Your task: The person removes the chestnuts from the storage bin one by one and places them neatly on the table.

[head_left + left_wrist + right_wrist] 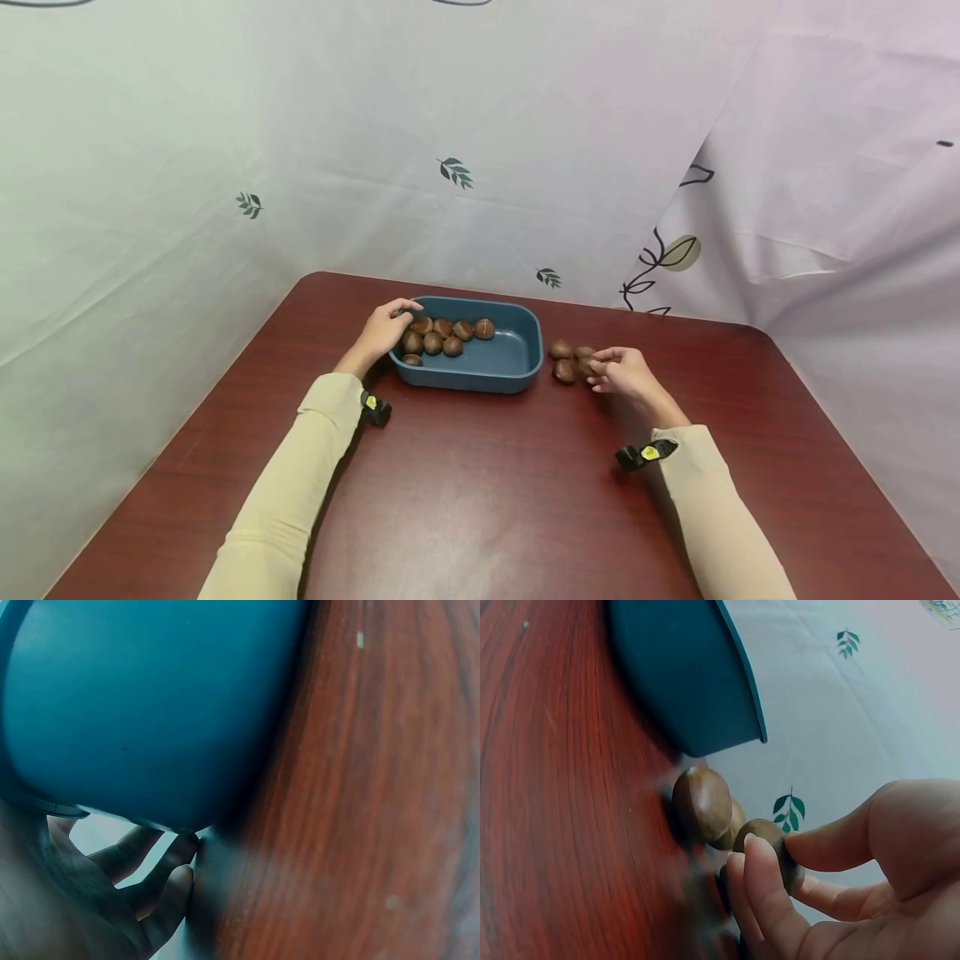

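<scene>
Head view is showing the right hand (628, 373) pinching one chestnut (766, 831) between thumb and fingers, beside neighbouring chestnuts (565, 372) on the desk (465, 500) right of the blue tray (465, 382), whose rim the left hand (381, 331) is gripping, good practice favouring a straight lift without rolling the others.

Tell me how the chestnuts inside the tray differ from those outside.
The inside chestnuts outnumber the outside chestnuts. The inside chestnuts sit mostly toward the left end of the blue tray; the outside chestnuts cluster on the table to its right. The right hand pinches one outside chestnut, while the left hand holds the tray near the inside ones. Both groups are brown and rounded.
</scene>
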Action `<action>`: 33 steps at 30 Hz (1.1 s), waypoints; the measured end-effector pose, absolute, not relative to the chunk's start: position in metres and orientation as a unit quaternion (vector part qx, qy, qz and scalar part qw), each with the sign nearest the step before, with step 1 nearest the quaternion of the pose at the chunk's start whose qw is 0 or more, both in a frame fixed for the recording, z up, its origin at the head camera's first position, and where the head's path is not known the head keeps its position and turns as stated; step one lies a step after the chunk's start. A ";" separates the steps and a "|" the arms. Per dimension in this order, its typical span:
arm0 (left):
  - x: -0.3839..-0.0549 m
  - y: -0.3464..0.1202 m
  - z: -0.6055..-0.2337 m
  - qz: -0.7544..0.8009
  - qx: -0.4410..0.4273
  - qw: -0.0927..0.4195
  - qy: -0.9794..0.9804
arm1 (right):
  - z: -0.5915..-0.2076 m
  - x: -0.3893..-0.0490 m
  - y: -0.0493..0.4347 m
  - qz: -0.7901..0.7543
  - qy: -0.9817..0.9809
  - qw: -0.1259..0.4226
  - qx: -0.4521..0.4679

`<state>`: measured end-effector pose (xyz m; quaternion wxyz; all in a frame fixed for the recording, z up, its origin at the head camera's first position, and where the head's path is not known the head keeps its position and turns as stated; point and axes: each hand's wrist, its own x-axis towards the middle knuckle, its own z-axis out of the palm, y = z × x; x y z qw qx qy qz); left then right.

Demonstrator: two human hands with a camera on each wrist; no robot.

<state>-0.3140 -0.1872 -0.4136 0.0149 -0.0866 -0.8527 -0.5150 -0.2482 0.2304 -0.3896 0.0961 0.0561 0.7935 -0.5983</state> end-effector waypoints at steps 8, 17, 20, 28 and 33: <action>-0.315 -0.187 -0.414 -0.519 -0.087 0.014 -0.850 | -0.398 -0.250 0.234 -0.571 0.812 0.104 0.064; -0.317 -0.187 -0.415 -0.517 -0.088 0.018 -0.851 | -0.402 -0.253 0.234 -0.558 0.821 0.108 0.053; -0.317 -0.187 -0.416 -0.515 -0.087 0.019 -0.852 | -0.403 -0.253 0.235 -0.556 0.823 0.106 0.049; -0.317 -0.187 -0.416 -0.515 -0.087 0.017 -0.853 | -0.405 -0.254 0.237 -0.549 0.828 0.104 0.052; -0.317 -0.187 -0.416 -0.516 -0.089 0.018 -0.852 | -0.404 -0.253 0.238 -0.549 0.829 0.096 0.055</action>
